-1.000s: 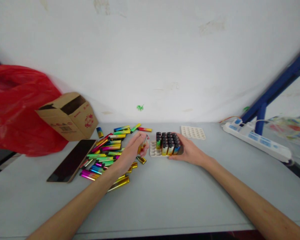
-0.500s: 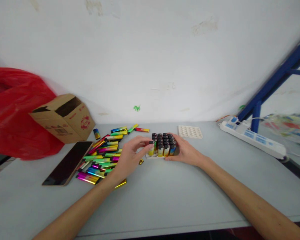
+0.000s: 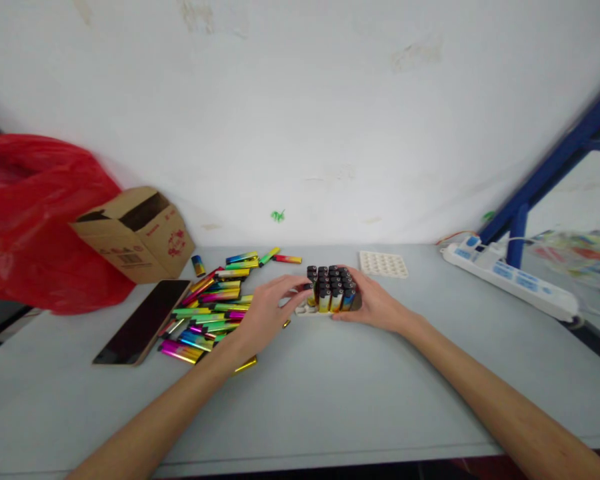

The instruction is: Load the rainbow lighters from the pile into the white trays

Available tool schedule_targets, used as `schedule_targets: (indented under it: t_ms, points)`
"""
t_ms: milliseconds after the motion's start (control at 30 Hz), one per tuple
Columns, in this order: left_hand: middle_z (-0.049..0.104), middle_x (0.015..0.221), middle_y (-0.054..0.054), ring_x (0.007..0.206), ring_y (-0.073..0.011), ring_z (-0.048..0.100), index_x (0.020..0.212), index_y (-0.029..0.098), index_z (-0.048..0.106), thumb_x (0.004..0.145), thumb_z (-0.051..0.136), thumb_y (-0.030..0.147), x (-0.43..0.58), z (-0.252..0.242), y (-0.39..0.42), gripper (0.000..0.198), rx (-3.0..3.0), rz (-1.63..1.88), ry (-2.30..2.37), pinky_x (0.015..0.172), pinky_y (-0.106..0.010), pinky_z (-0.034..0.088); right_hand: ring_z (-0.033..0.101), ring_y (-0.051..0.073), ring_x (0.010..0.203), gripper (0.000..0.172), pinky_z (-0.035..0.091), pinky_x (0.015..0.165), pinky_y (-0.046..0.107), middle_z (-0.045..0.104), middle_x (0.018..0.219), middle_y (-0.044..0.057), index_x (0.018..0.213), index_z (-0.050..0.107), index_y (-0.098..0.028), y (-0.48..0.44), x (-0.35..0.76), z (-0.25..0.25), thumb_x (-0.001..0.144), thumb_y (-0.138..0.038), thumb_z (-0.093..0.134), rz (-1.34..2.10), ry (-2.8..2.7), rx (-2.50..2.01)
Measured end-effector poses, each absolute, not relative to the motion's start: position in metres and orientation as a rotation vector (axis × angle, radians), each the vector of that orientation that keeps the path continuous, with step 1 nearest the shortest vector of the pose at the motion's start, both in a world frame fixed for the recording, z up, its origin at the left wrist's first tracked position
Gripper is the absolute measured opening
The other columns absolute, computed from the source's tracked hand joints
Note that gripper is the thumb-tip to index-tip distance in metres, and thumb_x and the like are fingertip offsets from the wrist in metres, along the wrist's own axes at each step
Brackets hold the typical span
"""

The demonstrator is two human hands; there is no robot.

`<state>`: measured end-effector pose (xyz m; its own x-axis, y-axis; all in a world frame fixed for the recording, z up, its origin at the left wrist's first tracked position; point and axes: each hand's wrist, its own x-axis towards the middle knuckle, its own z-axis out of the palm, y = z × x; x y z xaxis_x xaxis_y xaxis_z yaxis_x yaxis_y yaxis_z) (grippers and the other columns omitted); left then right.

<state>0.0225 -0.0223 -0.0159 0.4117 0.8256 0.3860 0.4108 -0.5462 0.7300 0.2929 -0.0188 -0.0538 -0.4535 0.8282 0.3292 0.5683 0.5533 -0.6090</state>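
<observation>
Several lighters with black tops stand upright in rows in a white slotted tray (image 3: 307, 311) on the table. My left hand (image 3: 267, 310) is closed at the tray's left side, thumb and fingertips pinching the black top of a lighter (image 3: 311, 296) in the leftmost column. Whether that lighter's base sits fully in a slot, I cannot tell. A few bare slots show at the front left. My right hand (image 3: 373, 303) wraps round the right side of the block of lighters (image 3: 337, 300), thumb at the front edge and fingers behind, partly hidden.
Left of my left hand lies a loose pile of shiny coloured lighters (image 3: 220, 308). Beyond are a phone (image 3: 143, 323), an open cardboard box (image 3: 145, 243) and a red plastic bag (image 3: 45, 220). A second white slotted tray (image 3: 383, 264) lies behind; a power strip (image 3: 510, 277) is at right.
My left hand has moved the pinched lighter slightly back from the tray's front left, baring front slots. My right hand keeps its hold. The whole view has shifted a little.
</observation>
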Motion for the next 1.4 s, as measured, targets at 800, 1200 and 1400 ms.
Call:
schedule_targets:
  t_ms: [800,1200,1400]
  points:
    - [0.075,0.094,-0.008,0.093,-0.0261,0.067,0.091,0.021,0.073,0.096,0.06,0.038,0.003,-0.015,-0.004,0.022,2.385,1.0,1.282,0.096,-0.039,0.049,0.057,0.036,0.132,0.1,0.046,0.114,0.055,0.057,0.146,0.015,0.155,0.035,-0.024,-0.019,0.291,-0.051,0.075,-0.053,0.087,0.576,-2.182,-1.126]
    - [0.077,0.108,-0.014,0.107,-0.0345,0.064,0.101,0.021,0.078,0.09,0.054,0.039,-0.092,-0.004,0.051,0.032,2.669,0.695,1.756,0.101,-0.047,0.048,0.057,0.037,0.13,0.099,0.047,0.111,0.056,0.058,0.143,0.014,0.155,0.035,-0.025,-0.019,0.292,-0.052,0.076,-0.055,0.086,0.596,-2.193,-1.129]
    - [0.073,0.118,-0.009,0.112,-0.0298,0.066,0.097,0.025,0.081,0.088,0.063,0.048,-0.074,0.007,0.031,0.03,2.627,0.476,1.309,0.104,-0.043,0.049,0.057,0.036,0.13,0.099,0.047,0.112,0.054,0.058,0.144,0.014,0.154,0.035,-0.025,-0.019,0.292,-0.05,0.075,-0.054,0.087,0.609,-2.183,-1.146]
